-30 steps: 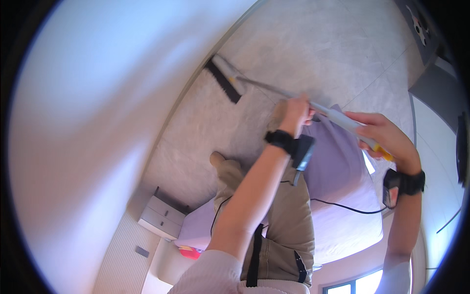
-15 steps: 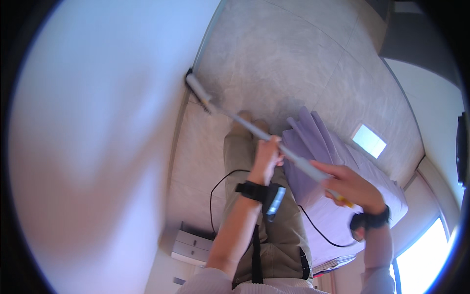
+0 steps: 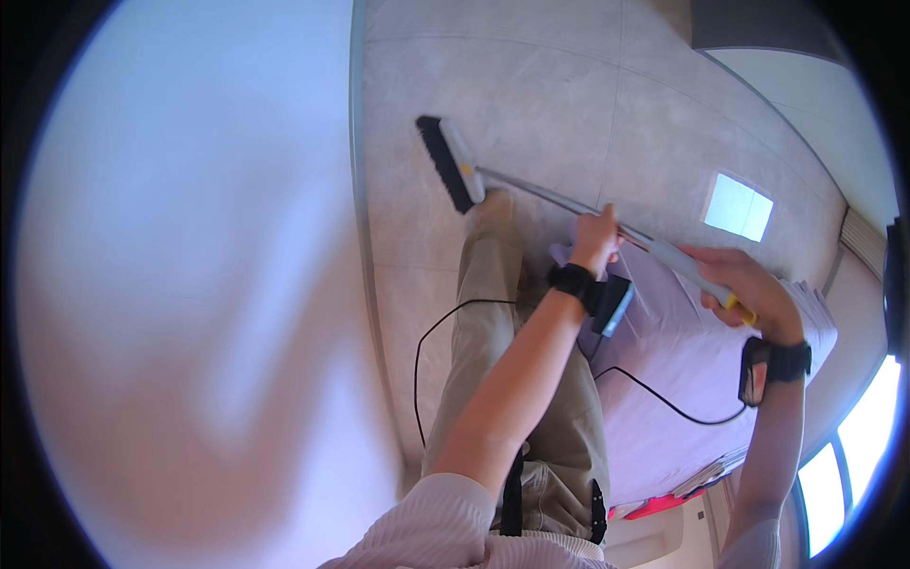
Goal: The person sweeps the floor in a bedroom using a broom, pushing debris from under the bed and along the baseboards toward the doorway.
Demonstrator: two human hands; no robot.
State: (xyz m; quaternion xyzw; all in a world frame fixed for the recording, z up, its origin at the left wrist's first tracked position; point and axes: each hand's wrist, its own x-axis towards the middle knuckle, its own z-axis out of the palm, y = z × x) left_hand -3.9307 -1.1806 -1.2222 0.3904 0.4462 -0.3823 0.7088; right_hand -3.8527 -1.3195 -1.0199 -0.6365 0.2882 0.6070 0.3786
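Both my hands hold a broom by its long grey handle [image 3: 552, 196]. My left hand [image 3: 597, 237] is wrapped round the middle of the handle. Closer to the yellow-tipped end, my right hand [image 3: 744, 284] grips the thicker light grey part. At the far end the broom head [image 3: 453, 163], white and grey with black bristles, is turned with its bristles to the left, beside my foot. Whether the bristles touch the floor I cannot tell. Each of my wrists wears a black strap with a small device, and black cables run from them.
A white wall [image 3: 209, 190] fills the left side, with a skirting edge along the grey tiled floor [image 3: 531, 85]. A bed with a lilac cover [image 3: 664, 398] stands at my right. Beyond it a bright patch of light [image 3: 737, 207] lies on the floor.
The broom head has moved right, away from the wall's edge, and now shows its bristles sideways. Both hands have shifted to the right with the handle.
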